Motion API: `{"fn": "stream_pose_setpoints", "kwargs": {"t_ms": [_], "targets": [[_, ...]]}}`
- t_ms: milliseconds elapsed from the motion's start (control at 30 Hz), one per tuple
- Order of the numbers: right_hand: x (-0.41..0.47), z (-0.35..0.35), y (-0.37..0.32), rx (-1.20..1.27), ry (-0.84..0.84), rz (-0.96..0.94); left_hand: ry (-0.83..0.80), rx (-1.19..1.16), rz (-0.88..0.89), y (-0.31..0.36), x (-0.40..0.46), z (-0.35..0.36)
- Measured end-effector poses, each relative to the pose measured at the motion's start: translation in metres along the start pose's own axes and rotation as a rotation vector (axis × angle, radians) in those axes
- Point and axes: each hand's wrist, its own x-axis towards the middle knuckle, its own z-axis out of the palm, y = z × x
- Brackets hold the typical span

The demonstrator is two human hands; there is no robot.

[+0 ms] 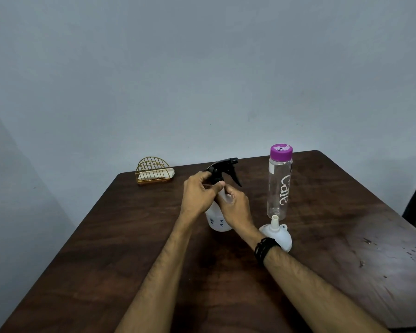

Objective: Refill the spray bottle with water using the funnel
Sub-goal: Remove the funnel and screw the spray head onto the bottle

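A: Spray bottle [220,219] stands upright mid-desk [106,248], and both hands are on it!

B: Yes, left hand [198,197] has its fingers curled round the black spray head [222,170], right hand [235,207] grips the neck below.

A: And the funnel [277,234]?

B: Upside down just right of the bottle, in front of the capped water bottle [279,183].
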Motion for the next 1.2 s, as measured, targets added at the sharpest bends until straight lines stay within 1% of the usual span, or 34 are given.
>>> {"fn": "stream_pose_setpoints", "kwargs": {"t_ms": [233,467,667,733,800,867,967,1200], "targets": [[0.001,0.002,0.005,-0.016,0.011,-0.018,0.005,0.134,0.049,0.008,0.006,-0.001],[-0.001,0.000,0.004,-0.022,0.026,-0.029,0.079,0.083,0.060,0.004,-0.001,0.006],[-0.003,-0.002,0.007,0.004,0.022,-0.056,0.076,-0.020,0.078,-0.004,-0.005,0.010],[-0.001,0.001,0.009,0.031,-0.003,-0.047,0.054,-0.093,0.073,-0.008,-0.006,0.010],[-0.001,0.002,0.012,0.055,-0.006,0.014,0.000,-0.158,0.062,-0.011,-0.004,0.009],[-0.001,0.002,0.013,0.067,-0.005,0.023,-0.056,-0.184,0.056,-0.014,-0.002,0.007],[-0.001,0.000,0.007,0.062,0.018,0.006,-0.105,-0.186,0.046,-0.015,0.000,0.005],[-0.001,0.000,0.005,0.051,-0.001,0.014,-0.104,-0.145,0.044,-0.011,0.002,0.007]]}}
